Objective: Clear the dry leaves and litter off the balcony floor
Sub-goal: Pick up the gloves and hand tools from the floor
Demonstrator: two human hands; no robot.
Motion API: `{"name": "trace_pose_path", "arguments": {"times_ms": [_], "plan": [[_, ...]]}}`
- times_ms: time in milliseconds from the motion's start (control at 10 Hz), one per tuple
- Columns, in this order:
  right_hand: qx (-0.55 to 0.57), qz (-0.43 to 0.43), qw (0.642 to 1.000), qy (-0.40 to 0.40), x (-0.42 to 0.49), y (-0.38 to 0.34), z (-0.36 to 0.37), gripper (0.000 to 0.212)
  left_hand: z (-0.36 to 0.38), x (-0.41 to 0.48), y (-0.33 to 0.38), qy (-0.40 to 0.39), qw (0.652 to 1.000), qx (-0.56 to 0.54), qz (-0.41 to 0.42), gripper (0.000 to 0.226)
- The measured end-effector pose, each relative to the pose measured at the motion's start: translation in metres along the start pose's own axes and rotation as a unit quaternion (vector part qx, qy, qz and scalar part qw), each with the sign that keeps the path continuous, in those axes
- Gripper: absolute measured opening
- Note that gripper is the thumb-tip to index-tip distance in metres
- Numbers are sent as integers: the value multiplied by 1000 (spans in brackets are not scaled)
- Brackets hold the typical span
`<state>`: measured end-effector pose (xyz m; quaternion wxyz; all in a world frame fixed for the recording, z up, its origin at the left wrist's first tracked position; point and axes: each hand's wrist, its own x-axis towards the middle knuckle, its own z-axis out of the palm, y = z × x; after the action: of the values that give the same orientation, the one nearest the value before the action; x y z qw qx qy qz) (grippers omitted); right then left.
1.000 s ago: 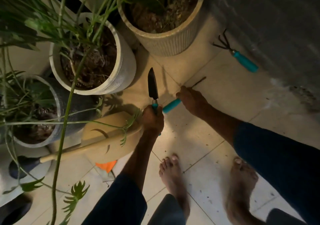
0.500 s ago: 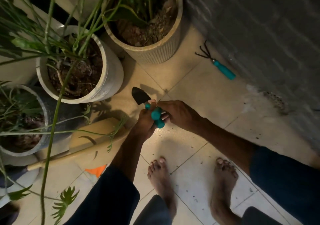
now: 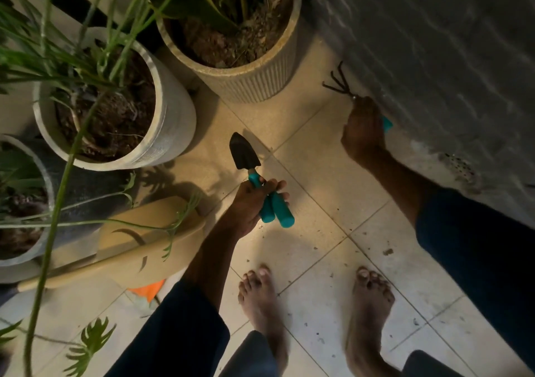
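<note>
My left hand grips two teal-handled garden tools together over the tiled floor. One is a small black trowel pointing up towards the pots; the other tool's teal handle sticks out below my fingers, its head hidden. My right hand is closed around the handle of a black three-pronged hand rake at the foot of the grey wall. Small bits of soil and litter speckle the pale floor tiles near my bare feet.
Three planted pots stand at the left and top: a ribbed beige pot, a white pot and a grey one. A tan dustpan-like scoop lies at left, an orange scrap beneath it. The rough grey wall runs along the right.
My right hand passed the second teal tool into my left hand, then reached right to the wall and closed on the hand rake. The left hand now holds both tools.
</note>
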<state>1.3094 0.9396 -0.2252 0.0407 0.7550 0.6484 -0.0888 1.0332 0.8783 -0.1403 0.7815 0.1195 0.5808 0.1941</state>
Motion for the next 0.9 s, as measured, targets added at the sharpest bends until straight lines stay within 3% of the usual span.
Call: {"name": "trace_pose_path", "arguments": {"times_ms": [100,200,300,400,500,600,900], "plan": [[24,102,989,-107,25,22,-6,57,-5,3,-10,7,1000,7,2,7],[45,121,986,-104,23,19,10,41,-15,5,-16,15,1000,10,-4,12],[46,193,973,-121,9,5,5,51,-19,-4,-21,42,999,26,-14,31],[191,220,921,-257,-39,-25,-20,58,-12,-34,-24,89,994,42,-38,45],[246,248,884,-312,-81,-38,-64,51,4,-83,-19,98,992,46,-59,43],[268,255,852,-371,-121,-56,-135,50,27,-155,-6,105,989,53,-91,33],[262,258,813,-451,-230,-100,-393,61,92,-386,35,126,974,131,-138,55]]}}
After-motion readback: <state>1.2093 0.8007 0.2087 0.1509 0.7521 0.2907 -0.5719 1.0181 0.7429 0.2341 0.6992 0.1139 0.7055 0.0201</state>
